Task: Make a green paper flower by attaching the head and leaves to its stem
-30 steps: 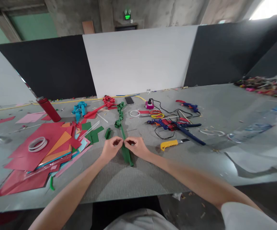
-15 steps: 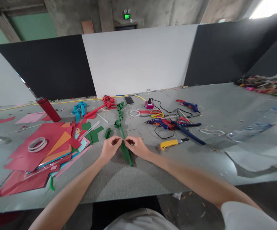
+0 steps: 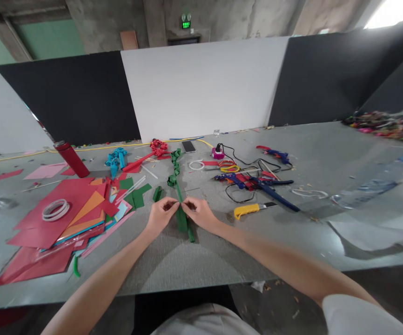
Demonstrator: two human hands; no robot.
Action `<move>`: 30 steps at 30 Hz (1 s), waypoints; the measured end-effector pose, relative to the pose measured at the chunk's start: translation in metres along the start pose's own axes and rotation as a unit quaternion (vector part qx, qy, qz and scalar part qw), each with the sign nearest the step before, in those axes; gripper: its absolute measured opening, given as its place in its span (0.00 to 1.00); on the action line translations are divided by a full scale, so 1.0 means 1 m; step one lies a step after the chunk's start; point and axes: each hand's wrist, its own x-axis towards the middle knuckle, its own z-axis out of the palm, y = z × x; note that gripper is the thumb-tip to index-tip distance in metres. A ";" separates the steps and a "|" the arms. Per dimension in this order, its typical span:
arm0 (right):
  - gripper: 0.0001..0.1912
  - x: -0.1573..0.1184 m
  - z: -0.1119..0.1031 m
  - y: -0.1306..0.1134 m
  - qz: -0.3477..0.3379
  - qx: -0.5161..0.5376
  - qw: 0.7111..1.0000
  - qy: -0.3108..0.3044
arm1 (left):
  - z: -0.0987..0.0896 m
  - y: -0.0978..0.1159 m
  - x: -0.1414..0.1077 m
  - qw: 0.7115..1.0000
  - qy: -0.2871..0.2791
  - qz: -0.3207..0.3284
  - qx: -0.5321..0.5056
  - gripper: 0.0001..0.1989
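Note:
A long green paper piece [image 3: 182, 222] lies before me, with a twisted green chain [image 3: 175, 163] running from its far end. My left hand [image 3: 163, 214] pinches its left side between thumb and fingers. From the right, my right hand [image 3: 198, 213] pinches the same piece, fingertips almost touching those of the left. A small folded green piece [image 3: 157, 193] rests just beyond my left hand. Farther back are a red paper flower [image 3: 158, 147] and a blue paper piece [image 3: 116, 159].
Left: stacked coloured paper [image 3: 83, 197], a tape roll [image 3: 55, 210] and a red bottle [image 3: 71, 159]. Right: a yellow cutter [image 3: 246, 211] with its blade out, blue-handled tools [image 3: 274, 193], yellow scissors [image 3: 230, 167] and a black cord. A phone [image 3: 188, 146] lies near the white partition.
The green paper between my hands has shifted slightly, its lower flap turning a little. Both hands keep their pinch in nearly the same place.

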 end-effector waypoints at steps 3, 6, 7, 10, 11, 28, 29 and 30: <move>0.15 0.001 0.000 0.002 0.024 0.024 0.999 0.003 | 0.000 -0.001 0.000 1.000 0.017 0.009 -0.007 0.11; 0.16 0.001 0.001 0.005 0.037 0.041 0.998 -0.003 | -0.001 -0.001 -0.002 0.999 0.023 0.042 0.021 0.09; 0.16 0.002 0.001 0.006 0.038 0.045 0.998 -0.005 | -0.001 -0.001 -0.002 0.998 0.020 0.057 0.036 0.09; 0.15 0.002 0.001 0.008 0.040 0.056 0.998 -0.006 | -0.002 -0.001 -0.004 0.991 0.007 0.101 0.082 0.09; 0.15 0.002 0.001 0.009 0.041 0.059 0.997 -0.005 | -0.003 -0.001 -0.005 0.989 0.006 0.114 0.093 0.10; 0.11 0.000 0.000 0.004 0.013 0.029 0.999 -0.010 | 0.001 0.005 0.000 0.993 -0.015 -0.059 -0.104 0.17; 0.11 0.000 0.001 0.004 0.011 0.033 0.999 -0.011 | 0.001 0.004 0.001 0.990 -0.018 -0.072 -0.118 0.17; 0.11 0.000 0.001 0.004 0.010 0.037 0.999 -0.011 | 0.001 0.003 0.002 0.988 -0.018 -0.082 -0.127 0.17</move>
